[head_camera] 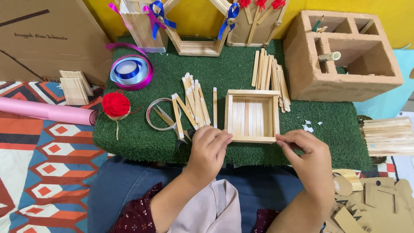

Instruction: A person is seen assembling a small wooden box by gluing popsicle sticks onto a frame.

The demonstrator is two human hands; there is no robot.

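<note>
Both hands pinch near edge of stick box (252, 115): left hand (208, 149), right hand (307, 151); box empty.

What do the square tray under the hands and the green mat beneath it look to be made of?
Square tray: flat pale wooden craft sticks, unpainted, with visible seams between slats. Green mat: apparently synthetic turf, judging by its short fuzzy pile. Left hand and right hand pinch the tray's near edge.

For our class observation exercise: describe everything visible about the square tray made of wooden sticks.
The square tray of pale wooden sticks lies flat and open side up on the green artificial grass mat. Its floor is parallel sticks; stacked sticks form four low walls. The left hand touches its near left corner, the right hand its near right corner.
</note>
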